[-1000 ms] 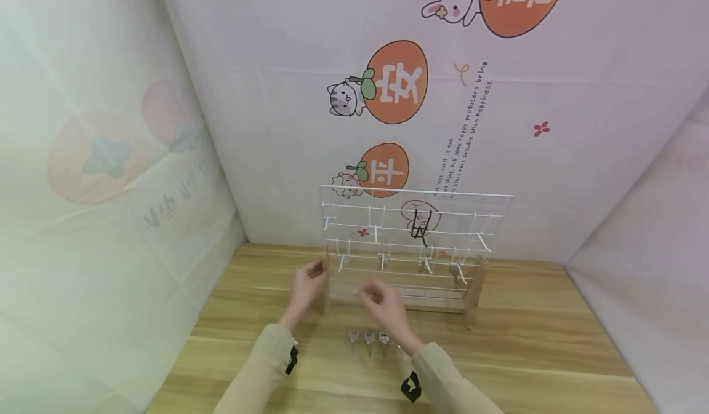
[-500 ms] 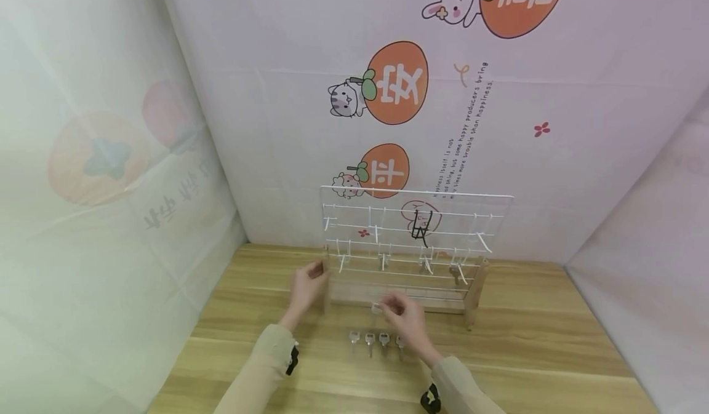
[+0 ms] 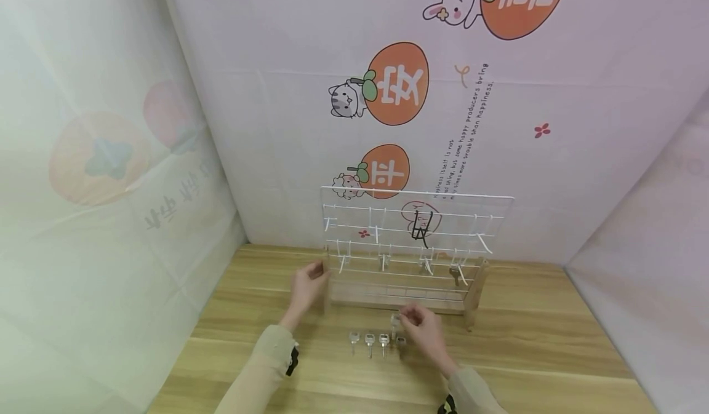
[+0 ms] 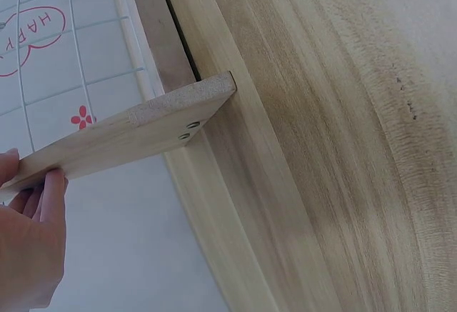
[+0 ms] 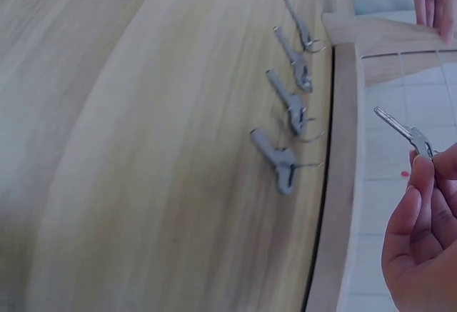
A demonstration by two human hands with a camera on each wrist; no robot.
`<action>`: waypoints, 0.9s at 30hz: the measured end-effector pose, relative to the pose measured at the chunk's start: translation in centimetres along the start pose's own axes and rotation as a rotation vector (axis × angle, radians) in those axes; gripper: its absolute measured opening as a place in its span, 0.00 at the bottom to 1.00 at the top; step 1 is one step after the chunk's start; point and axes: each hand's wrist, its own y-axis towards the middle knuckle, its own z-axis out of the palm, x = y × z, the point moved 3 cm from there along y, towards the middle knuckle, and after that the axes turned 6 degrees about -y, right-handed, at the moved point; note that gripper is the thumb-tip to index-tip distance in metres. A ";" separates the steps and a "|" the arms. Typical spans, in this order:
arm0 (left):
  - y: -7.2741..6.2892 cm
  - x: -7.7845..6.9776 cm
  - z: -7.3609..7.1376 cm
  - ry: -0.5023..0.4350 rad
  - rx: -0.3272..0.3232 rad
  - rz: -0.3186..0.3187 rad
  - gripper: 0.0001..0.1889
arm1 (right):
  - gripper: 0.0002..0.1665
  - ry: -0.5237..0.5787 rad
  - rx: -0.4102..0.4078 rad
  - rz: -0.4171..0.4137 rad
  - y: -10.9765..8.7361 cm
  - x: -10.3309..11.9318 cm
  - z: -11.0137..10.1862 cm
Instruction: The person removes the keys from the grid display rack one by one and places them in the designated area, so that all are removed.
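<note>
My right hand (image 3: 425, 331) pinches a small silver key (image 5: 408, 132) by its head, held above the table in front of the rack. Several more keys (image 3: 369, 339) lie in a row on the table below it; in the right wrist view small rings show at their heads. On the far left, my left hand (image 3: 307, 286) grips the wooden side post (image 4: 136, 128) of a white wire rack (image 3: 407, 246), thumb on one face and fingers on the other. Keys hang from some lower hooks, one plainly at the right key (image 3: 455, 274).
Upper hooks are white, apart from one black hook (image 3: 421, 228). The rack's wooden base (image 3: 432, 305) stands on the wood-grain table (image 3: 532, 340). Printed cloth walls (image 3: 288, 125) close in the table at the back and both sides.
My right hand has moved right and nearer to me, away from the rack's lower left, carrying the key. My left hand stays on the post.
</note>
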 end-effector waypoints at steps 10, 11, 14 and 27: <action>0.1 0.2 0.0 0.000 0.001 0.010 0.18 | 0.04 -0.046 0.028 0.088 -0.6 -2.5 -0.7; 0.0 0.2 0.0 -0.001 0.001 0.009 0.18 | 0.04 -0.052 0.025 0.081 -0.6 -2.7 -0.8; 0.0 0.1 0.0 0.000 0.002 0.000 0.18 | 0.03 -0.071 0.020 0.058 -0.8 -3.4 -0.9; 0.0 0.2 -0.1 -0.012 0.008 -0.008 0.19 | 0.05 -0.084 0.102 0.144 -1.0 -5.0 -1.1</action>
